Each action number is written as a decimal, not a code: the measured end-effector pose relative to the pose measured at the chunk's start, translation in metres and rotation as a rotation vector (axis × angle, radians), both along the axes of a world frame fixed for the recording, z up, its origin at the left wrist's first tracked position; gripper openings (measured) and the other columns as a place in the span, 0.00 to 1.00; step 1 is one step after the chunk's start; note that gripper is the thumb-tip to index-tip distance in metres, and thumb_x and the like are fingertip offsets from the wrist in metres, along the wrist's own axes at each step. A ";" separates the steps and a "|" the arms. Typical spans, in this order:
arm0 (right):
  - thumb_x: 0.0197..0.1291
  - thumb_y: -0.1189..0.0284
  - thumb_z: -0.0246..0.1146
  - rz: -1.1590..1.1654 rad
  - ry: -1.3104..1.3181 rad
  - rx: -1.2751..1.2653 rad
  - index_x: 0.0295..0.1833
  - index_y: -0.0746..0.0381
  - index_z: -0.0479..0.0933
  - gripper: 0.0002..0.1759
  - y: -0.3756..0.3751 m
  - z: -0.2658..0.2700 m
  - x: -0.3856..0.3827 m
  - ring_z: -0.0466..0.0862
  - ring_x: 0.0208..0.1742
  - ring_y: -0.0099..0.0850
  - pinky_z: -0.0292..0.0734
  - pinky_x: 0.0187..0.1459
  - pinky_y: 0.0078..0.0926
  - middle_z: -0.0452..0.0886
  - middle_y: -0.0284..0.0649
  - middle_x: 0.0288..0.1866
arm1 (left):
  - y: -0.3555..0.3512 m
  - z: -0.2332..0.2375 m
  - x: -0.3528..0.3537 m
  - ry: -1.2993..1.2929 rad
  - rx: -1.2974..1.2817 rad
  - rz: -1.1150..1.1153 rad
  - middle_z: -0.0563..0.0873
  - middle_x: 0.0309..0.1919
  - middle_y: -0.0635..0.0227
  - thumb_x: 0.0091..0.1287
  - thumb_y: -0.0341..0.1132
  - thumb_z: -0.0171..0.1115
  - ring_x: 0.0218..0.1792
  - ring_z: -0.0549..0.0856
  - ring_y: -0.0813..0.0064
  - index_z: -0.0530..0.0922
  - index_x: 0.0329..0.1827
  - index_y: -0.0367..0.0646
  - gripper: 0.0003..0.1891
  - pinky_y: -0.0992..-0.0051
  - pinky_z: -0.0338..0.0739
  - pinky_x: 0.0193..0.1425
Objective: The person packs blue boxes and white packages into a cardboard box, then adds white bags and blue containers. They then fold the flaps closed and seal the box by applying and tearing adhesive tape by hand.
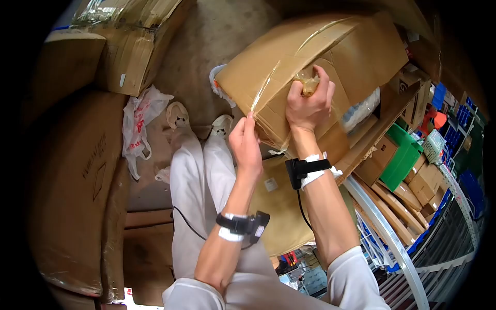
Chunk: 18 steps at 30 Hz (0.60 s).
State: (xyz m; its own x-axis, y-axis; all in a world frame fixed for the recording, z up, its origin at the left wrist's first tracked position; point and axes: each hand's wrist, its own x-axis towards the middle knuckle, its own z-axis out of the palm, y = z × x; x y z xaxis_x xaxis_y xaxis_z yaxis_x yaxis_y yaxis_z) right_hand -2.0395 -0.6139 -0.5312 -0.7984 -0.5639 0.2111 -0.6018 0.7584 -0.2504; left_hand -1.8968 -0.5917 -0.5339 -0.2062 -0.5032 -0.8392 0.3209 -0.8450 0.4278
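Note:
A large brown cardboard box (pixel 356 57) lies tilted in front of me, with a shiny strip of clear packing tape (pixel 265 87) running along its top. At the box's near left edge my left hand (pixel 245 147) is closed, with thumb and finger pinched on the lower end of that strip. My right hand (pixel 311 103) is curled over the box's near side, its fingers closed around a crumpled wad of yellowish tape (pixel 309 84). A strap with a small black device sits on each wrist.
A white plastic bag (pixel 140 121) with red print lies on the floor by my feet. Large cardboard boxes (pixel 77 175) stand on the left. To the right are a green bin (pixel 400 155), stacked flat cartons and a metal rail (pixel 390 237).

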 end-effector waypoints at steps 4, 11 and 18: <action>0.51 0.65 0.66 0.000 -0.029 -0.011 0.60 0.48 0.79 0.27 0.000 -0.002 -0.002 0.85 0.45 0.49 0.82 0.43 0.48 0.79 0.40 0.48 | -0.002 0.030 0.001 -0.047 -0.056 -0.127 0.70 0.24 0.78 0.81 0.40 0.56 0.27 0.67 0.84 0.69 0.26 0.46 0.20 0.77 0.65 0.35; 0.48 0.67 0.71 0.012 -0.075 -0.043 0.62 0.46 0.78 0.30 0.010 0.000 0.000 0.84 0.47 0.47 0.82 0.44 0.49 0.78 0.39 0.47 | 0.015 0.092 -0.015 -0.225 -0.189 -0.432 0.66 0.20 0.74 0.77 0.39 0.63 0.27 0.64 0.84 0.67 0.27 0.36 0.22 0.74 0.61 0.30; 0.48 0.70 0.63 0.010 -0.089 -0.113 0.59 0.50 0.82 0.28 0.004 -0.001 -0.004 0.85 0.41 0.46 0.85 0.37 0.47 0.78 0.40 0.43 | 0.035 0.145 -0.018 -0.170 -0.176 -0.675 0.64 0.19 0.68 0.78 0.39 0.61 0.26 0.63 0.82 0.66 0.28 0.36 0.21 0.72 0.59 0.28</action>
